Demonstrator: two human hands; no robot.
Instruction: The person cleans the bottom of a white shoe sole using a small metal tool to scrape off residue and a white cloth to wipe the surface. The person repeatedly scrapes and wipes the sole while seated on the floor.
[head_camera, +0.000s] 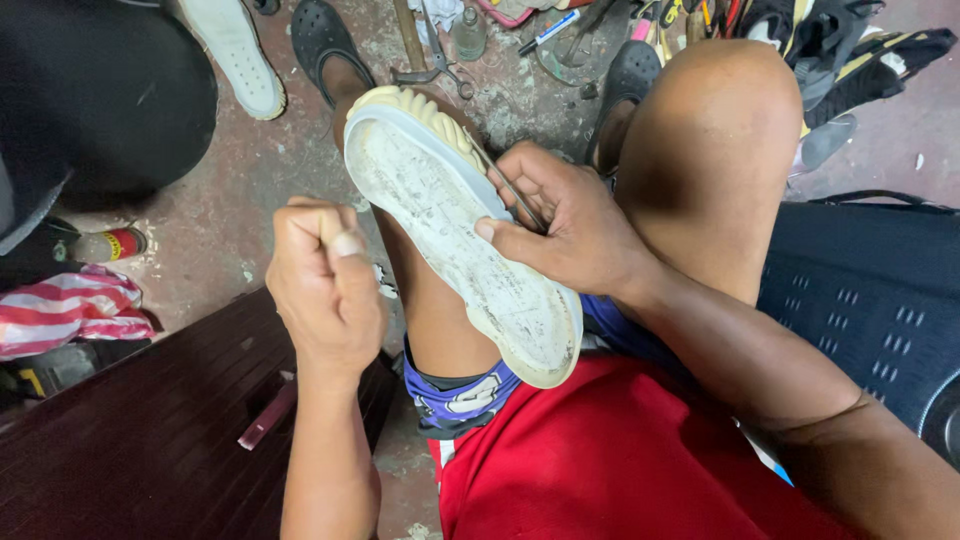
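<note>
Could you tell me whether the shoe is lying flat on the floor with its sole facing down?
No, the white shoe rests sole-up on the person's leg, steadied by the right hand, while the left hand is closed beside it.

Soft even daylight, sharp focus, faint shadows

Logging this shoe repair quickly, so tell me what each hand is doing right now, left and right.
Left hand: closed in a fist; what it grips cannot be told.
Right hand: closed on the white shoe sole, pinching a thin metal tool at its edge.

Scuffed matt rubber shoe sole; rough concrete floor.
</note>
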